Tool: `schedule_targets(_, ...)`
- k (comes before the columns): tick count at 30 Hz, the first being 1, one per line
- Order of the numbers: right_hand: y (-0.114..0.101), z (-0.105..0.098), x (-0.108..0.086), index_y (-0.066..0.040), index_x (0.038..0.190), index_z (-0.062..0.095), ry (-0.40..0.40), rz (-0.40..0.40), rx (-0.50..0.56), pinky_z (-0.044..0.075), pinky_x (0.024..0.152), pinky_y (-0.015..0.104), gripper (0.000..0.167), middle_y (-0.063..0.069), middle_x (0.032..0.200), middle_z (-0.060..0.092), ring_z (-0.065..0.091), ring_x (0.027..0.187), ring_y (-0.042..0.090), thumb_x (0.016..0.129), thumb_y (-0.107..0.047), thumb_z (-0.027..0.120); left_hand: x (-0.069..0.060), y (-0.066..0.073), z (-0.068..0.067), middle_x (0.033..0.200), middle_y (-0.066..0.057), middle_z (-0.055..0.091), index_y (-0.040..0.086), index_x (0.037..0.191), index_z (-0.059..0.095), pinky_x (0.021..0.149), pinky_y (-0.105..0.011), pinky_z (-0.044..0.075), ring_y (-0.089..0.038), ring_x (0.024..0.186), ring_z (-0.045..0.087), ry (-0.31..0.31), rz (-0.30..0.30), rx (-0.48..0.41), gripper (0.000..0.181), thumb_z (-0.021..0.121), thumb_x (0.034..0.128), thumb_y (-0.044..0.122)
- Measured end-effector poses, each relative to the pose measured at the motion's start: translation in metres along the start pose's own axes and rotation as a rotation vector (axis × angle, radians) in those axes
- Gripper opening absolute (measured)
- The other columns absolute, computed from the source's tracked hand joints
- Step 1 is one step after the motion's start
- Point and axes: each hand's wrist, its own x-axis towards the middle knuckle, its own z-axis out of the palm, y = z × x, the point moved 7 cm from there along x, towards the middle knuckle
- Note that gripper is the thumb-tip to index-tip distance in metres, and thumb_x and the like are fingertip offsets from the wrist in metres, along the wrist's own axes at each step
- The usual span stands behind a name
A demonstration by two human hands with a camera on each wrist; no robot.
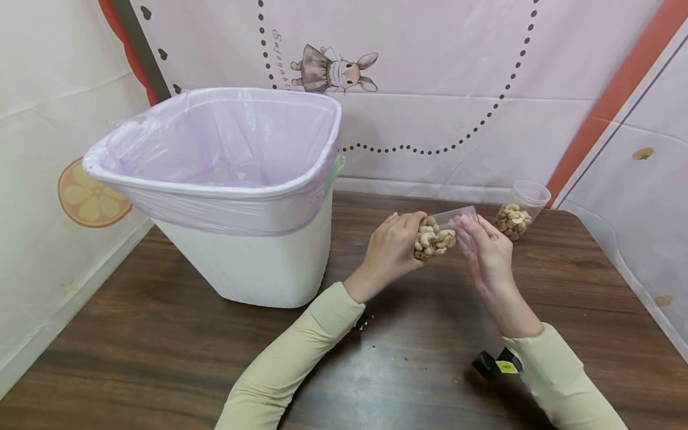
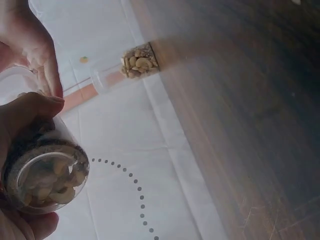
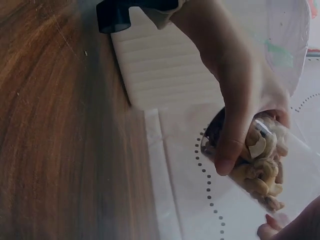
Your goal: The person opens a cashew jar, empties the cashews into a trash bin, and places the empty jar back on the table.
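While the left grip [image 1: 395, 242] grasps one clear cylindrical plastic jar [image 1: 450, 220] of tan cashews [image 1: 432, 240] above the brown wooden bench [image 1: 424, 376], the right grip [image 1: 491, 251] holds its emptier end, and one similar jar [image 1: 520, 210] stands behind.

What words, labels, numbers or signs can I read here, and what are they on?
"Enjoyabl…" (ending unclear): sideways on the pink wall sheet, beside the printed rabbit.
Yellow label on the black device by the right sleeve: too small to read.
Held clear container: no lettering visible.
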Motion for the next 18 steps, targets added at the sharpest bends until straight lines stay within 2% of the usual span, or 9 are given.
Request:
schedule_targets(4, 0.0, 0.0, -0.003, 0.011, 0.129, 0.033, 0.047, -0.039, 0.013, 0.047, 0.084, 0.022, 0.057, 0.007, 0.085, 0.069, 0.066, 0.085, 0.014, 0.081, -0.001, 0.062, 0.0, 0.0, 0.001, 0.098, 0.0, 0.065, 0.009, 0.11, 0.055, 0.097, -0.03, 0.04, -0.012, 0.093, 0.06, -0.039, -0.009, -0.014, 0.066, 0.081, 0.0547, 0.034)
schedule_targets(6, 0.002, -0.002, -0.003, 0.013, 0.13, 0.03, 0.062, -0.05, 0.027, 0.047, 0.083, 0.023, 0.06, 0.008, 0.086, 0.069, 0.066, 0.084, 0.014, 0.081, 0.0, 0.062, 0.0, -0.001, 0.001, 0.093, 0.001, 0.065, 0.01, 0.106, 0.056, 0.095, -0.03, 0.041, -0.011, 0.088, 0.061, -0.056, -0.013, -0.033, 0.065, 0.083, 0.0523, 0.036)
schedule_targets(8, 0.004, -0.002, -0.003, 0.012, 0.124, 0.036, 0.068, -0.062, 0.029, 0.047, 0.082, 0.023, 0.051, 0.008, 0.085, 0.068, 0.066, 0.083, 0.015, 0.081, 0.0, 0.062, 0.0, -0.002, 0.002, 0.089, 0.001, 0.065, 0.011, 0.105, 0.057, 0.092, -0.028, 0.043, -0.011, 0.084, 0.061, -0.071, -0.019, -0.054, 0.066, 0.084, 0.0505, 0.037)
schedule_targets(10, 0.006, -0.002, -0.003, 0.009, 0.115, 0.043, 0.061, -0.068, 0.052, 0.048, 0.081, 0.023, 0.04, 0.009, 0.086, 0.068, 0.066, 0.083, 0.016, 0.081, 0.0, 0.062, 0.0, -0.003, 0.003, 0.088, 0.001, 0.064, 0.011, 0.104, 0.057, 0.083, -0.027, 0.048, -0.011, 0.08, 0.061, -0.096, -0.03, -0.081, 0.067, 0.085, 0.0495, 0.038)
schedule_targets(12, 0.004, -0.002, -0.004, 0.005, 0.107, 0.05, 0.059, -0.119, 0.064, 0.05, 0.078, 0.022, 0.032, 0.009, 0.089, 0.067, 0.066, 0.082, 0.016, 0.079, 0.004, 0.063, -0.002, -0.005, 0.006, 0.086, 0.004, 0.064, 0.013, 0.106, 0.058, 0.073, -0.024, 0.049, -0.01, 0.075, 0.059, -0.144, -0.057, -0.146, 0.068, 0.085, 0.0488, 0.039)
schedule_targets(15, -0.004, 0.0, -0.005, 0.006, 0.103, 0.056, 0.026, -0.209, 0.125, 0.051, 0.074, 0.023, 0.031, 0.013, 0.093, 0.065, 0.066, 0.082, 0.02, 0.073, 0.01, 0.064, -0.002, -0.006, 0.007, 0.089, 0.004, 0.065, 0.014, 0.109, 0.058, 0.064, -0.021, 0.047, -0.009, 0.073, 0.058, -0.194, -0.085, -0.253, 0.069, 0.085, 0.0503, 0.038)
schedule_targets(17, -0.011, 0.002, -0.006, 0.006, 0.101, 0.059, -0.003, -0.269, 0.11, 0.052, 0.073, 0.023, 0.03, 0.013, 0.095, 0.064, 0.066, 0.082, 0.019, 0.071, 0.013, 0.062, -0.001, -0.006, 0.005, 0.091, 0.005, 0.065, 0.014, 0.11, 0.058, 0.064, -0.02, 0.046, -0.008, 0.072, 0.057, -0.208, -0.095, -0.302, 0.069, 0.084, 0.051, 0.038)
schedule_targets(18, -0.013, 0.004, -0.005, 0.005, 0.1, 0.06, -0.025, -0.272, 0.104, 0.052, 0.073, 0.023, 0.03, 0.014, 0.094, 0.065, 0.066, 0.083, 0.02, 0.071, 0.013, 0.062, 0.0, -0.006, 0.003, 0.093, 0.004, 0.065, 0.014, 0.111, 0.057, 0.065, -0.02, 0.046, -0.008, 0.074, 0.058, -0.206, -0.093, -0.305, 0.07, 0.084, 0.0514, 0.037)
